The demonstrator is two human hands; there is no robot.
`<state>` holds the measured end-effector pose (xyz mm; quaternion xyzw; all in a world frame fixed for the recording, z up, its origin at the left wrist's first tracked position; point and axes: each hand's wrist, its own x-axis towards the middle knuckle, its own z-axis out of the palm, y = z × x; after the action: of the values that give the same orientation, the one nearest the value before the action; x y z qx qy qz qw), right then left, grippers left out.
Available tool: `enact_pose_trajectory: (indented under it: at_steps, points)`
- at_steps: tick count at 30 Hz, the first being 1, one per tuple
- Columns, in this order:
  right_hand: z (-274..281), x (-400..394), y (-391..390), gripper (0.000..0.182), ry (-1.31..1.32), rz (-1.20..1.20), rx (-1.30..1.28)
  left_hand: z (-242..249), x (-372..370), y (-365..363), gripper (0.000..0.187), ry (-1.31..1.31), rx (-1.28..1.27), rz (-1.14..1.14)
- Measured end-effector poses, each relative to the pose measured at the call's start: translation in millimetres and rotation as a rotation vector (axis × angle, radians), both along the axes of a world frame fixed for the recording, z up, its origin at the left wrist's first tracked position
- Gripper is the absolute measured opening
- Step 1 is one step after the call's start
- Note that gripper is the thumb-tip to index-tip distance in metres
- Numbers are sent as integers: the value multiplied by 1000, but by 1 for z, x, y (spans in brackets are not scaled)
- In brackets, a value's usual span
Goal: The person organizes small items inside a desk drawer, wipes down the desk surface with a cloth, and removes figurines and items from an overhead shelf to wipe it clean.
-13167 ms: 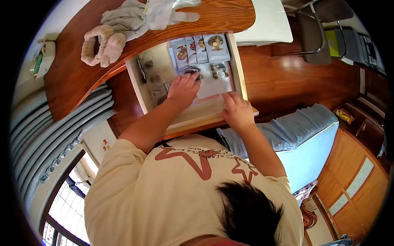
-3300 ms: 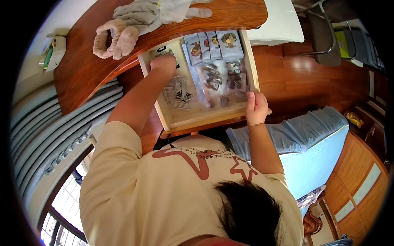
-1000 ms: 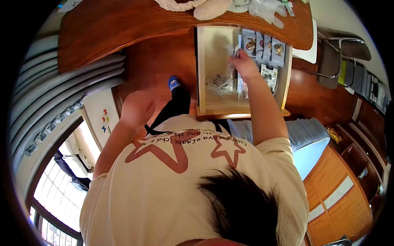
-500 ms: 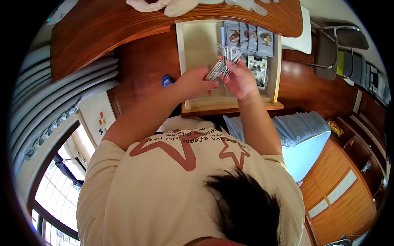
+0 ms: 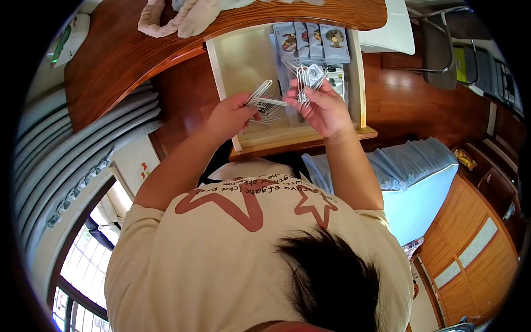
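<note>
metal hooks [image 5: 304, 84] over open drawer [image 5: 362, 102]; left hand [image 5: 228, 117] pinching some, right hand [image 5: 330, 112] gripping a loose bunch. risk: ends snag if pulled apart, spilling a few.

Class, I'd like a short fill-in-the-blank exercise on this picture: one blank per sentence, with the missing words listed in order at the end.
The left hand and the right hand both hold thin metal ____.
The open drawer belongs to a desk with a brown top made of ____.
The number of printed pouches in the row at the drawer's far end is ____.
In the picture, the chair is on the ____ side of the drawer.

Missing words: hooks; wood; four; right.
</note>
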<state>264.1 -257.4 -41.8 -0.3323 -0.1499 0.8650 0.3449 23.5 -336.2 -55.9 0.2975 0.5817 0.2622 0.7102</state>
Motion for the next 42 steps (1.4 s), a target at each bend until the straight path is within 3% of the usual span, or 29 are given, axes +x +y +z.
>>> enact_pose_trajectory:
  at_steps: [4,6,7,9,10,12,13,14,16,18,22,26,28,29,31,32,34,36,41,42]
  points:
    - [11,-4,-5,34,85,30,-14,23,10,18,31,-117,-22,66]
    - [14,-12,-9,34,83,50,-6,40,21,26,36,-244,-136,352]
    - [15,-19,-13,36,-22,66,81,30,20,25,36,-241,-136,355]
    - [17,-34,-20,34,-251,88,243,12,19,27,41,-837,-51,417]
    - [21,-41,-23,34,-249,90,243,13,19,29,41,-835,-49,420]
    - [32,-48,-25,31,-717,192,734,22,25,37,42,-955,-108,512]
    - [33,-46,-26,36,-955,233,1038,23,27,39,42,-956,-109,513]
    - [34,-45,-26,36,-956,235,1038,22,29,42,40,-850,-96,528]
    - [34,-45,-25,46,-997,301,1344,19,30,46,38,-743,-82,546]
    - [37,-46,-26,47,-1022,298,1351,15,29,48,32,-537,12,446]
    - [42,-42,-28,50,-1143,164,1504,23,23,52,29,-586,-61,573]
    - [38,-35,-28,50,-1087,158,1459,31,12,54,29,-611,-79,638]
    - [38,-39,-28,43,-1001,74,1210,34,11,56,30,-658,-78,631]
    - [33,-40,-27,43,-998,77,1209,38,13,56,30,-652,-97,648]
    - [23,-41,-26,32,-843,36,908,38,13,55,30,-646,-120,666]
    - [23,-41,-27,32,-845,38,907,35,12,55,30,-650,-94,637]
    - [25,-45,-25,26,-422,-42,291,38,12,57,30,-655,-66,608]
    - [30,-50,-21,26,-450,-77,268,45,13,58,29,-420,-155,614]
    - [27,-58,-11,26,-515,-46,175,25,5,46,29,-458,-208,613]
    - [22,-61,-9,28,-587,90,250,23,6,43,29,-468,-216,634]
